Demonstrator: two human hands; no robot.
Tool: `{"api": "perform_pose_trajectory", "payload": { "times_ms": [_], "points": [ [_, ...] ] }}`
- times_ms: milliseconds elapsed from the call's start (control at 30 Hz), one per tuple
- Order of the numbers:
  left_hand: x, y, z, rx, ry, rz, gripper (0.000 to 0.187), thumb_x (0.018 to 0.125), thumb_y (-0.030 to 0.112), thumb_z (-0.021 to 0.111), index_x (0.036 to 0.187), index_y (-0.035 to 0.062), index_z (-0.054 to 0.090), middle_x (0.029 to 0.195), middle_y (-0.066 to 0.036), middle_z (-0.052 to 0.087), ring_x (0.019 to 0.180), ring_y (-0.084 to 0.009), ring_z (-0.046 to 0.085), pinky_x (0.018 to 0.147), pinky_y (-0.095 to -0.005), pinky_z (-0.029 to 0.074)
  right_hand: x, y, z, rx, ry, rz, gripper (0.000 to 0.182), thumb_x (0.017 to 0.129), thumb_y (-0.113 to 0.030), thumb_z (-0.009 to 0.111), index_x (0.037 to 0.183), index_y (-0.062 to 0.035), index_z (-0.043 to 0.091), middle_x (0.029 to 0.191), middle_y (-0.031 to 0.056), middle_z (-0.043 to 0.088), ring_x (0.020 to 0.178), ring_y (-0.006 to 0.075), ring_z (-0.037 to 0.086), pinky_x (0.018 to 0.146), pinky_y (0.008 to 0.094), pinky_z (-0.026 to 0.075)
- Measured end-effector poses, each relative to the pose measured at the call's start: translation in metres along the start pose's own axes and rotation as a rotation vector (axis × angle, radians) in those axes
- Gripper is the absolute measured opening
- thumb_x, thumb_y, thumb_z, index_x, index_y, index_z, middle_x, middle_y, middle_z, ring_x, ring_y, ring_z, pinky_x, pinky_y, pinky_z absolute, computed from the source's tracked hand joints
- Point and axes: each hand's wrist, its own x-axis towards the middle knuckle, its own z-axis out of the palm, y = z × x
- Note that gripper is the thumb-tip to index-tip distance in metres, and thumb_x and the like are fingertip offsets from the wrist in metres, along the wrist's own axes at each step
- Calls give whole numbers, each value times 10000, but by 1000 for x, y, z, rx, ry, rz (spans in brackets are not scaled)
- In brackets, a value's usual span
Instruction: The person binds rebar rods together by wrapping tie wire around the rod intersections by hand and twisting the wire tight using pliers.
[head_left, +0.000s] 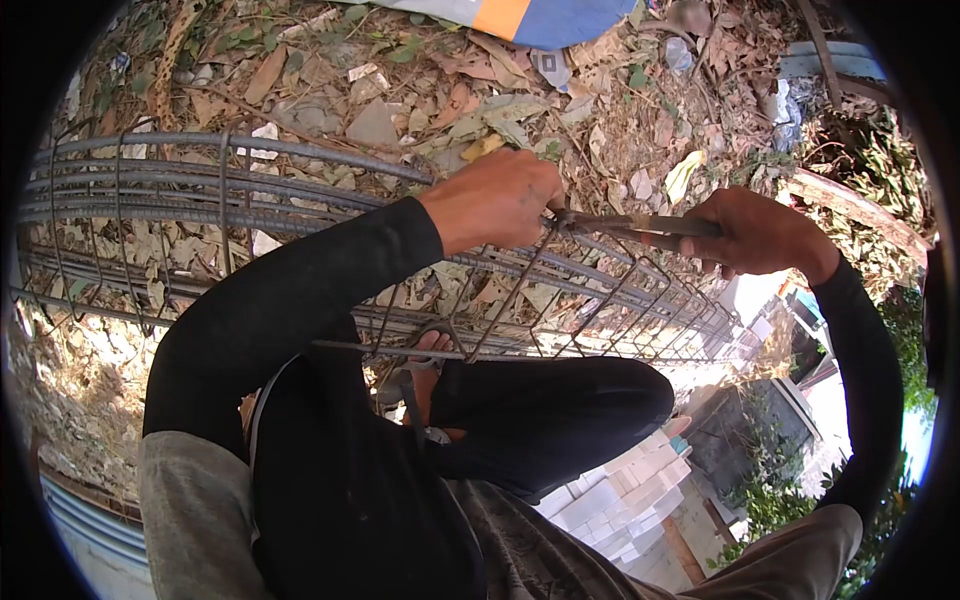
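Observation:
A long rebar cage [224, 200] of ribbed steel bars and square stirrups runs across the view, over my bent legs' far side. My right hand [755, 230] is closed around the handles of metal pincers [645, 222]. Their jaws point left and meet the cage at a stirrup [522, 280], close to my left fingertips. My left hand [500, 200] is closed at the cage's upper bars, its fingers pinched beside the jaws. What those fingers hold is too small and hidden to make out.
Dry leaves and stone pieces [375, 125] cover the ground. A blue and orange sheet [560, 22] lies at the top. My sandalled foot [425, 365] is beside the cage. Pale blocks [620, 490] are stacked at lower right, near leafy plants [790, 510].

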Motion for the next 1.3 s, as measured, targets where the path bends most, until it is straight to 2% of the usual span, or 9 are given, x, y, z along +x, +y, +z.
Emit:
{"api": "perform_pose_trajectory", "payload": {
  "times_ms": [333,433,633,833,867,1000,1100,1200,1300],
  "points": [
    [0,3,-3,4,-24,-23,379,762,25,724,1130,60,804,1002,-233,756,1021,-406,719,903,-473,576,-10,4,41,217,-9,-10,366,1110,-337,562,1144,-3,710,706,47,695,594,129,692,547,303,545],
    [1,5,-4,13,-45,-43,379,742,-10,715,1107,41,803,985,-238,766,984,-404,744,890,-466,592,-11,-3,36,208,-12,47,412,1087,-390,612,991,7,666,672,49,678,551,125,674,499,286,536],
    [1,0,-4,-13,-73,-22,359,789,53,761,1146,48,799,992,-223,756,1018,-399,718,926,-473,565,7,21,30,462,-257,93,496,994,-490,724,1041,-7,621,712,69,673,519,131,667,467,281,531],
    [0,5,-7,-29,-78,-49,336,798,76,781,1131,28,798,1042,-228,759,1066,-398,710,952,-471,559,-10,7,52,-451,552,-388,613,776,-231,845,1277,-71,529,975,125,665,697,290,712,642,448,581],
    [1,5,-8,-26,-84,-46,336,795,78,783,1127,25,797,1058,-231,760,1074,-397,711,957,-469,559,-18,5,56,-530,537,-268,575,756,-226,824,1254,-87,572,989,129,641,816,327,710,755,522,578],
    [3,1,-4,-18,-64,-16,349,784,73,778,1129,22,796,1071,-238,760,1077,-402,716,953,-464,564,-13,10,64,-988,1010,-445,574,835,-250,794,1343,-102,572,976,102,609,746,310,654,680,492,533],
    [2,1,-4,-25,-63,-12,355,778,61,763,1129,27,798,1061,-245,759,1061,-405,720,936,-464,570,1,34,72,-797,861,-304,478,910,-311,779,1312,-88,648,863,73,609,724,253,640,637,445,503],
    [-2,6,-5,-22,-73,-30,349,760,37,739,1103,32,803,1015,-247,760,1000,-406,735,893,-470,583,0,10,24,264,-120,154,419,1014,-430,710,1034,-14,747,668,98,632,696,195,669,655,451,516],
    [1,4,-3,-25,-80,-54,338,754,42,737,1085,40,804,995,-238,756,984,-402,731,881,-476,581,4,12,25,-16,121,-42,382,1006,-395,718,1067,-19,741,704,116,673,675,237,684,702,440,538]
  ]
}}
